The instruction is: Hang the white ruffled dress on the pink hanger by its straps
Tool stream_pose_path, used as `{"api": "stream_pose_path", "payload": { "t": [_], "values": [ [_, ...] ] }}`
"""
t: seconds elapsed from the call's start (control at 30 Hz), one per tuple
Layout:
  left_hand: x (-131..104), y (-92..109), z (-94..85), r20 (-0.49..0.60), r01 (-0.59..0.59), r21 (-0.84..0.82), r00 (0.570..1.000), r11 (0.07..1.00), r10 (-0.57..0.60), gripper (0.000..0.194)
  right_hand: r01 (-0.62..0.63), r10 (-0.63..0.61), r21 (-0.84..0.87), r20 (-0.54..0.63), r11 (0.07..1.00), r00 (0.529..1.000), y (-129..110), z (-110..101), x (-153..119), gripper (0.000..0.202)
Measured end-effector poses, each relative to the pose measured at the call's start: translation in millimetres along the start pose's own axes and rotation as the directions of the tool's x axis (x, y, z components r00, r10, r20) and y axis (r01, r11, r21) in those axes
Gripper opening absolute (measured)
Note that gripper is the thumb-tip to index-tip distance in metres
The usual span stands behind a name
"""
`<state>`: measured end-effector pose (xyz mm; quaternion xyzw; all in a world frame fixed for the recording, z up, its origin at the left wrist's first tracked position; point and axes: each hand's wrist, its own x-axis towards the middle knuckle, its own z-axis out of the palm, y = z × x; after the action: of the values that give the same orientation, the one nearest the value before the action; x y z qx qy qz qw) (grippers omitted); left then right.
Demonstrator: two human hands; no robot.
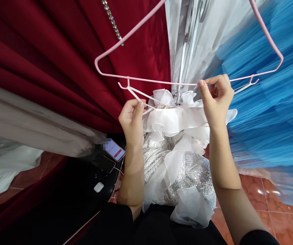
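A pink hanger (159,81) spans the upper middle, with a small hook under each end of its bar. From these hooks, thin white straps run down to a white dress (173,120) with organza ruffles and a silver sequined body. My left hand (133,119) pinches a strap just below the left hook, its fingers closed. My right hand (218,97) grips the hanger's lower bar right of its middle, thumb and forefinger pressed together. The dress hangs between my forearms, its lower part over my lap.
Dark red drapes (85,68) fill the upper left, with beige fabric (34,119) below. Blue tulle (271,95) hangs at right. A lit phone (114,149) and a white case (99,186) lie on a black surface (80,190). Red tiles (279,197) cover the floor.
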<state>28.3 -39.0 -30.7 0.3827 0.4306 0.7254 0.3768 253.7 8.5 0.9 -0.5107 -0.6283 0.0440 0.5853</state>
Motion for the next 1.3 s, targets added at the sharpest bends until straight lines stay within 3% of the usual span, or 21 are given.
{"api": "stream_pose_path", "payload": {
  "t": [0.1, 0.2, 0.27, 0.4, 0.53, 0.63, 0.73, 0.87, 0.97, 1.07, 1.17, 1.23, 1.3],
  "values": [
    [-5.4, 29.8, -4.6, 0.116, 0.24, -0.284, 0.97, 0.928, -0.215, 0.005, -0.001, 0.001, -0.002, 0.007, 1.0, 1.0, 0.5, -5.0, 4.3, 0.04],
    [-1.1, 66.1, -12.8, 0.103, 0.118, -0.301, 0.991, 0.946, -0.091, 0.008, -0.027, 0.027, 0.005, 0.029, 1.0, 0.999, -2.1, -9.5, 6.9, 0.041],
    [8.4, 78.2, -20.5, 0.085, 0.058, -0.27, 0.996, 0.961, -0.037, 0.011, -0.036, 0.036, 0.01, 0.034, 0.999, 0.999, -4.8, -9.8, 6.5, 0.041],
    [30.0, 60.1, -32.2, 0.06, -0.004, -0.232, 0.998, 0.973, 0.018, 0.019, -0.034, 0.033, 0.014, 0.037, 0.999, 0.999, -5.7, -2.9, 3.0, 0.038],
    [29.3, 35.3, -19.0, 0.074, -0.073, -0.229, 0.993, 0.971, 0.093, 0.016, -0.012, 0.012, -0.02, 0.011, 1.0, 1.0, 0.2, 3.3, 3.2, 0.04],
    [21.6, 38.9, -2.9, 0.024, -0.195, -0.278, 0.977, 0.941, 0.21, 0.021, 0.0, 0.0, -0.037, 0.022, 0.999, 1.0, 1.2, 0.8, 4.6, 0.041],
    [26.1, 44.1, -5.0, -0.017, -0.323, -0.257, 0.944, 0.911, 0.33, 0.026, -0.008, 0.01, -0.029, 0.054, 1.0, 0.999, -2.4, -5.0, 3.5, 0.042],
    [42.1, 28.9, -30.9, -0.035, -0.289, -0.126, 0.957, 0.949, 0.287, 0.014, -0.014, 0.014, -0.009, 0.072, 1.0, 0.997, -6.0, -7.9, -0.4, 0.041],
    [41.9, 13.0, -34.8, -0.027, -0.142, -0.217, 0.99, 0.966, 0.139, 0.016, -0.009, 0.007, 0.022, 0.085, 1.0, 0.996, -5.5, -2.5, -2.7, 0.043],
    [26.1, 10.4, -9.5, 0.179, 0.063, -0.295, 0.984, 0.953, -0.01, 0.023, -0.01, 0.006, 0.042, 0.078, 0.999, 0.997, -6.6, 6.8, -6.2, 0.044],
    [5.7, 21.1, 32.7, 0.379, 0.09, -0.342, 0.924, 0.935, 0.05, 0.035, 0.01, -0.012, 0.033, 0.039, 0.999, 0.999, -12.9, 11.7, -11.3, 0.039],
    [-4.2, 27.9, 58.3, 0.421, 0.088, -0.399, 0.902, 0.913, 0.097, 0.026, 0.028, -0.029, 0.031, 0.042, 0.999, 0.999, -18.8, 9.7, -14.9, 0.036],
    [-10.4, 28.9, 75.9, 0.4, 0.058, -0.421, 0.908, 0.905, 0.128, 0.019, 0.036, -0.039, 0.042, 0.065, 0.998, 0.997, -23.7, 4.9, -18.5, 0.032]
  ]
}}
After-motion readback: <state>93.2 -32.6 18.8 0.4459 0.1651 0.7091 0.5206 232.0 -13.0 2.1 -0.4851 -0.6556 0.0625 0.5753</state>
